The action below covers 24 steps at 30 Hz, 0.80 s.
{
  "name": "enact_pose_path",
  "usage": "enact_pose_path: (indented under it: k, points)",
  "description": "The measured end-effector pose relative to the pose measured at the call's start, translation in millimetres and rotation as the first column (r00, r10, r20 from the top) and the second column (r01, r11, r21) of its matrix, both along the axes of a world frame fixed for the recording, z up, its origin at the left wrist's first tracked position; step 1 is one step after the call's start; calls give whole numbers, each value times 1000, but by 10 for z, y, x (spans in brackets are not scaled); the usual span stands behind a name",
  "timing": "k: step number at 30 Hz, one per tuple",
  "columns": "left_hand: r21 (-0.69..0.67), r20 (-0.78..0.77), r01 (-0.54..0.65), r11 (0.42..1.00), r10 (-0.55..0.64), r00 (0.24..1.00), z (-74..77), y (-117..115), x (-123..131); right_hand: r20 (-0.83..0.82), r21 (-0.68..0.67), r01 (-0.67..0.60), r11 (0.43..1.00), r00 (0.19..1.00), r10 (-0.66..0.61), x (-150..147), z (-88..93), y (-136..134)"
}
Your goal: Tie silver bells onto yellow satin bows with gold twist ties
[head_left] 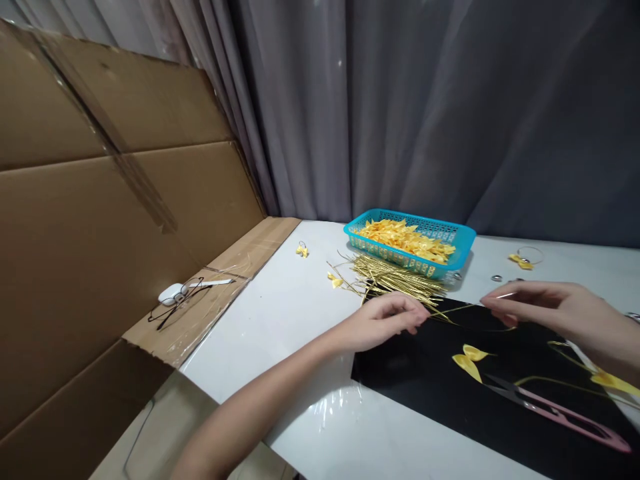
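A thin gold wire (pixel 455 310) is stretched between my two hands over the black mat (pixel 420 387). My left hand (pixel 393 321) is closed on one end, with the fingertips pressed together. The other end is pinched by my right hand (pixel 545 303), where a thin silvery length shows at the fingertips. Below my right hand, a yellow ribbon piece (pixel 468 367) with two petal-like lobes lies on the mat. Beside it are pink-handled scissors (pixel 565 413), and another yellow ribbon piece (pixel 615 382) with gold wire sits at the right edge.
Behind my hands lies a bundle of gold wires (pixel 395 277). A blue basket (pixel 463 253) beyond it holds many yellow ribbon pieces. Small yellow bows (pixel 302 251) and silver beads (pixel 496 278) are scattered on the white table (pixel 280 320). Glasses (pixel 175 303) rest on cardboard (pixel 215 167) at left.
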<state>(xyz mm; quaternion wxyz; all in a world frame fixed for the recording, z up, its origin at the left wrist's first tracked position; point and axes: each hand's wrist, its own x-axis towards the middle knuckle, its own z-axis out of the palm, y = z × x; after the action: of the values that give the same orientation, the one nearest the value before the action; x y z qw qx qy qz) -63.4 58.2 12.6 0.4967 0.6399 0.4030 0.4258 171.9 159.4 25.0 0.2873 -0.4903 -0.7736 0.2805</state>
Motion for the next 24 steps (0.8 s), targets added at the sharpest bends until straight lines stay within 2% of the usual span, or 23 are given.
enact_pose_path:
  k: [3, 6, 9, 12, 18, 22, 24]
  points:
    - [-56, 229, 20, 998, -7, 973, 36, -22, -3, -74, -224, -146, 964, 988, 132, -38, -70, -13]
    - [-139, 440, 74, 987, -5, 898, 56, -38, -1, -118, -277, -254, 927, 966, 229, -117, -122, -82]
    - [-200, 538, 29, 979, 86, 838, 51, -35, 8, -138, -331, -330, 884, 944, 300, -208, -160, -175]
    - [-222, 544, -66, 973, 180, 819, 42, -25, 5, -128, -371, -369, 852, 929, 347, -289, -196, -269]
    - [-48, 489, -246, 968, 238, 839, 26, 2, -11, 20, -319, -398, 860, 905, 426, -427, -240, -432]
    - [-102, 499, -292, 951, 303, 812, 5, 0, 3, 92, -327, -438, 838, 867, 489, -469, -207, -493]
    - [-130, 485, -286, 949, 313, 817, 21, -30, 21, 68, -307, -396, 865, 898, 436, -466, -159, -514]
